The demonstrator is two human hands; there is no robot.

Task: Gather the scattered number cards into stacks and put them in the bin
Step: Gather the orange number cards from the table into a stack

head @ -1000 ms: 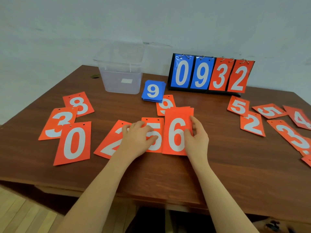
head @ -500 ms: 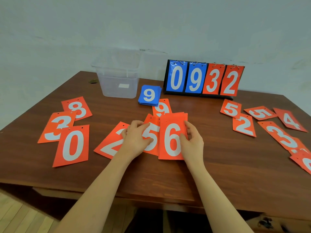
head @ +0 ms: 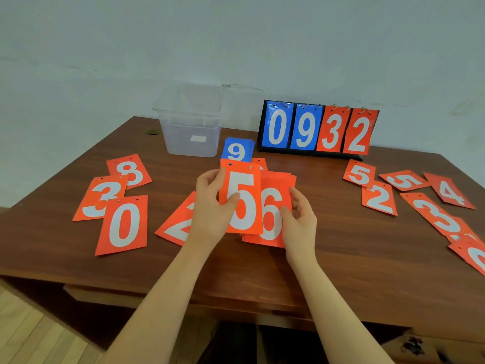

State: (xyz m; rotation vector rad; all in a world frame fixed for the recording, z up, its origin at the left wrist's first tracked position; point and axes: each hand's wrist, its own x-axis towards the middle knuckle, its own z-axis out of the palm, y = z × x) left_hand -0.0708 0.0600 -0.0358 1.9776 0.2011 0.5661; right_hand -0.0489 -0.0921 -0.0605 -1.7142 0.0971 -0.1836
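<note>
A single head-worn wide-angle camera looks forward and steeply down over the near edge of a brown wooden table (head: pixel 341 258). Both bare forearms enter from the bottom, close to the lens. The pale plaster wall (head: pixel 236 43) fills the far upper half.

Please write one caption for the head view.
Left hand lifts orange 5 card toward the 6 stack held by right hand.

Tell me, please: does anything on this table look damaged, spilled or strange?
Nothing looks damaged or spilled. The orange cards lie scattered and crooked on the table, some overlapping, such as the 3 card under the 0 card. The bin stands upright.
</note>
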